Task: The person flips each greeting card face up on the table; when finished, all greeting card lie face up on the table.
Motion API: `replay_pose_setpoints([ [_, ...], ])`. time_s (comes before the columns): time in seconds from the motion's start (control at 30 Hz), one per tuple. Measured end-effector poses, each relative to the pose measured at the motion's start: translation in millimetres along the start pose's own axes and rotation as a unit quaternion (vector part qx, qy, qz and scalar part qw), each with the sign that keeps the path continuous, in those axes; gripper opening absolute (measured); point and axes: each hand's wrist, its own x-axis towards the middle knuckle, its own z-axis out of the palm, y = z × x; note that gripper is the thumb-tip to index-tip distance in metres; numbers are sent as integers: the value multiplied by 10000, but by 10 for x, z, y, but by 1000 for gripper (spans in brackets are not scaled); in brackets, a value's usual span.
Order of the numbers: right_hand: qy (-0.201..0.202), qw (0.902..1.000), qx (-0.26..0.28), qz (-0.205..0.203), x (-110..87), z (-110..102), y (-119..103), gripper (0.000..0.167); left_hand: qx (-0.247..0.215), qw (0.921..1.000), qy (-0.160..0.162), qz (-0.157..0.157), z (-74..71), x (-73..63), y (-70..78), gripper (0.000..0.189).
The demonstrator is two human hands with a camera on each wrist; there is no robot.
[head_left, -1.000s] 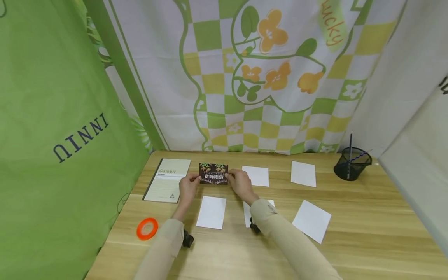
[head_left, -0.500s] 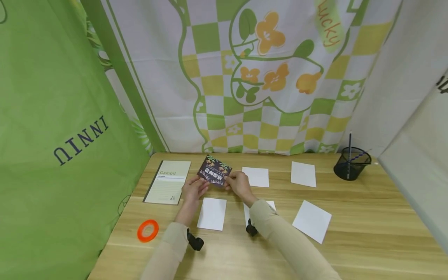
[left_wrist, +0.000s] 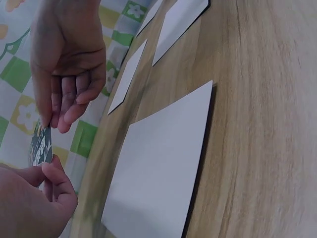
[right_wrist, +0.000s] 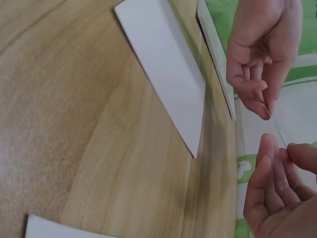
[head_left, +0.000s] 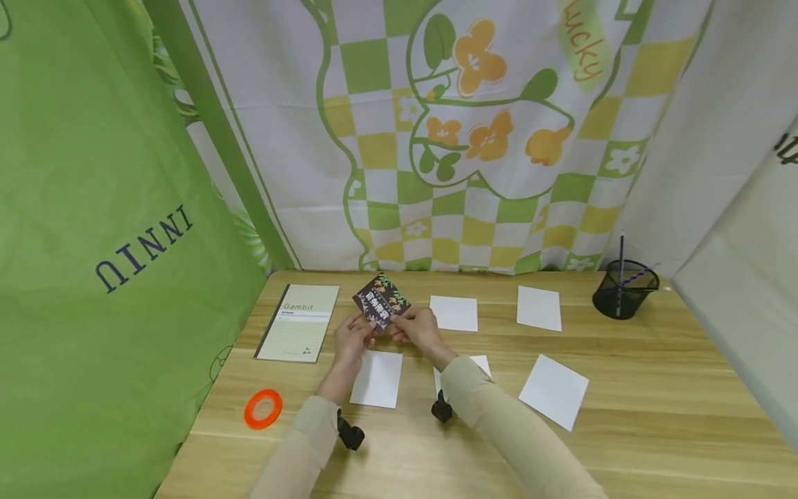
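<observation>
In the head view, the left hand (head_left: 350, 341) and right hand (head_left: 419, 329) pinch a dark rectangular card (head_left: 382, 301) with printed flowers and pale characters, tilted above the wood-grain table (head_left: 399, 457), while a round black mesh cup (head_left: 623, 296) holds an upright pencil (head_left: 621, 253) and a slanting, wavy blue stick (head_left: 639, 276). The left wrist view shows the card steeply foreshortened between both hands, beside smooth, flat white sheets (left_wrist: 161, 158). In the right wrist view, only its thin edge shows, narrowly pinched between thumbs and fingers.
</observation>
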Motion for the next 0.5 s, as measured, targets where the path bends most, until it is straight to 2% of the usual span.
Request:
replay_pose_setpoints([
  [0.17,163,9999,1,-4,7,-35,-29,21,304,9994,-172,-43,-76,42,47,54],
  [0.3,375,9989,-258,74,36,-89,-22,23,747,9951,-654,-20,-167,83,42,52],
  [0.37,454,9978,-472,131,57,-119,-6,23,1131,9884,-1009,-11,-208,92,39,52],
  [0.5,603,9954,-694,254,87,-176,6,24,1861,9682,-1670,17,-266,90,55,51],
])
